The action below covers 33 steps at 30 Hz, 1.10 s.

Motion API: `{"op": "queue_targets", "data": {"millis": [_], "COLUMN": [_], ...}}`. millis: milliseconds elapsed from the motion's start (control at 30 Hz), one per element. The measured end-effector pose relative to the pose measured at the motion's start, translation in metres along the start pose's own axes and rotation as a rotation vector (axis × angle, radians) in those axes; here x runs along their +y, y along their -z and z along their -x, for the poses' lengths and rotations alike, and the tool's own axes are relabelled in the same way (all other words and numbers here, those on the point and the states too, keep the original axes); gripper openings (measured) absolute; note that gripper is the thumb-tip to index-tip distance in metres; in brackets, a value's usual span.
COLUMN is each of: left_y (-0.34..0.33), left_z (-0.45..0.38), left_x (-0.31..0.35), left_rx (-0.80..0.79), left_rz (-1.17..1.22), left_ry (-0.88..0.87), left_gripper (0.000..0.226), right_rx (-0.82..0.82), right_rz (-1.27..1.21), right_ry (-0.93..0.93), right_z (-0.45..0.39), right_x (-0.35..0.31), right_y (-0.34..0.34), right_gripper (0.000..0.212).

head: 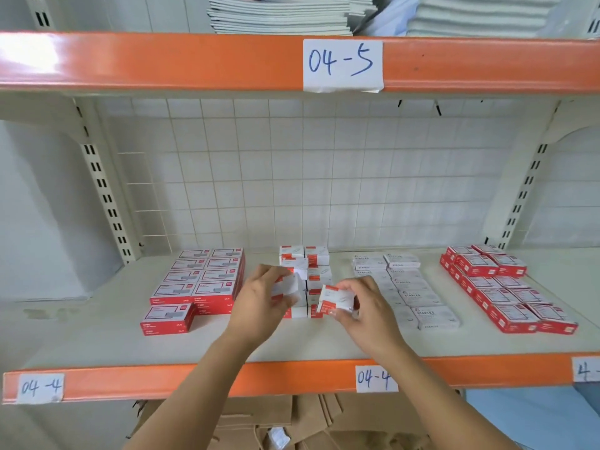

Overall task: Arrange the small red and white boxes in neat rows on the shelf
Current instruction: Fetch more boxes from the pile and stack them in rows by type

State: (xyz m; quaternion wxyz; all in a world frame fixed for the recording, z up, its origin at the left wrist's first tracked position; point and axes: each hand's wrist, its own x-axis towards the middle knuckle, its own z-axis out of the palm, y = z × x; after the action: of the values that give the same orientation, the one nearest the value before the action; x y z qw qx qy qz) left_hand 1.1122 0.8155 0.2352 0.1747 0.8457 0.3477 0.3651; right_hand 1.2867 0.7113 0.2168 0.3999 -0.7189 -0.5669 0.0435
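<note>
While two stacked columns of small red and white boxes (pixel 305 280) already stand mid-shelf (pixel 97 345), job's partly done — left hand (pixel 259 300) grips one at 9 o'clock, right hand (pixel 363 306) pinches another (pixel 336 298) at 3 — both unplaced.

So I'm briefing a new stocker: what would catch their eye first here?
Probably the two hands mid-shelf: the left hand and right hand each hold a small red and white box in front of a matching stack. Then the orange shelf edge with its handwritten 04-5 label overhead.
</note>
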Motion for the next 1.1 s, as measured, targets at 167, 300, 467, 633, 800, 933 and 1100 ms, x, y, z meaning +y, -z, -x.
{"op": "queue_targets", "data": {"millis": [167,300,467,633,800,933,1100], "left_y": [-0.014,-0.023,-0.027,-0.029,-0.031,-0.027,-0.026], "left_z": [-0.03,-0.042,-0.044,-0.041,-0.042,-0.035,-0.021], "left_x": [-0.005,-0.013,-0.021,-0.028,-0.026,-0.025,-0.026], "left_rx": [-0.097,-0.114,-0.078,-0.077,-0.093,-0.011,0.048], "left_rz": [-0.136,-0.223,-0.278,-0.22,-0.195,-0.216,-0.235], "left_ry": [0.036,0.01,-0.058,-0.046,-0.05,-0.076,-0.097], "left_gripper": [0.044,0.041,0.037,0.035,0.038,0.034,0.021], "right_rx": [0.038,0.01,-0.066,-0.073,0.07,0.122,-0.12], "right_rz": [0.122,0.205,0.262,0.226,0.275,0.263,0.334], "right_ry": [-0.035,-0.076,-0.063,-0.04,-0.005,0.134,0.109], "right_z": [-0.037,-0.068,-0.093,-0.104,-0.091,-0.058,-0.032], "right_x": [0.002,0.006,0.01,0.011,0.007,0.006,0.012], "right_y": [-0.005,-0.011,-0.025,-0.035,-0.031,-0.025,-0.022], "right_gripper": [0.039,0.04,0.039,0.04,0.038,0.016,0.038]}}
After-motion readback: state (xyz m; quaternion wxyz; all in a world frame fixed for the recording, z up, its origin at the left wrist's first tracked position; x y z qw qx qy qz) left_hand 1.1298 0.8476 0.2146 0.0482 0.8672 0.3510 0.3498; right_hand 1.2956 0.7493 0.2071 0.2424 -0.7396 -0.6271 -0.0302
